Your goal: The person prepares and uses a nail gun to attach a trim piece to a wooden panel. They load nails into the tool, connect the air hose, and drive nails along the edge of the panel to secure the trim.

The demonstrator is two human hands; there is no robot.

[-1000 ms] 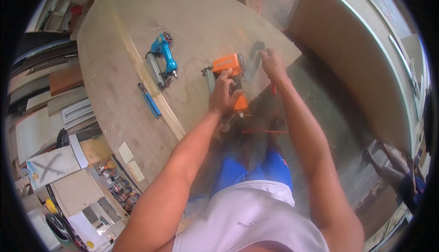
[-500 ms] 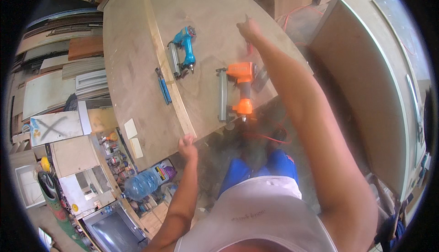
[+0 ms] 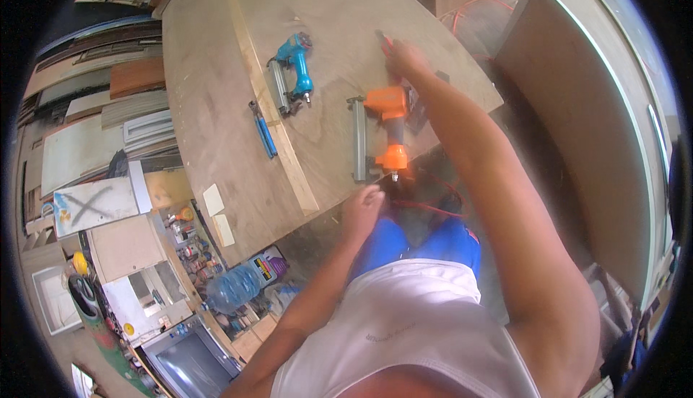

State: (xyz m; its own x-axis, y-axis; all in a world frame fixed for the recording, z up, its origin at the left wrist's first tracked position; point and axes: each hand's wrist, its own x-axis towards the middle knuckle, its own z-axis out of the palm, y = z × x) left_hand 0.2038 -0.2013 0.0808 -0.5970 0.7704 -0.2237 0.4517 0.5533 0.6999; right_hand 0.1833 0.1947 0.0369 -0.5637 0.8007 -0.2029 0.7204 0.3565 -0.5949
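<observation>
Orange nailer [image 3: 388, 102] between hands [image 3: 363, 212] [image 3: 407, 61].

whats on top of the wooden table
Blue nail gun, orange nail gun, blue-handled pliers, wooden strip, two pale pieces, plus a dark item partly behind the right forearm. Whatever the right hand and forearm cover cannot be seen.

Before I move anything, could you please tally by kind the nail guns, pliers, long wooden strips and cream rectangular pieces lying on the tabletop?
Nail guns: 2 (teal nail gun, orange nail gun)
Pliers: 1
Long wooden strip: 1
Cream rectangular pieces: 2
Total: 6
</observation>
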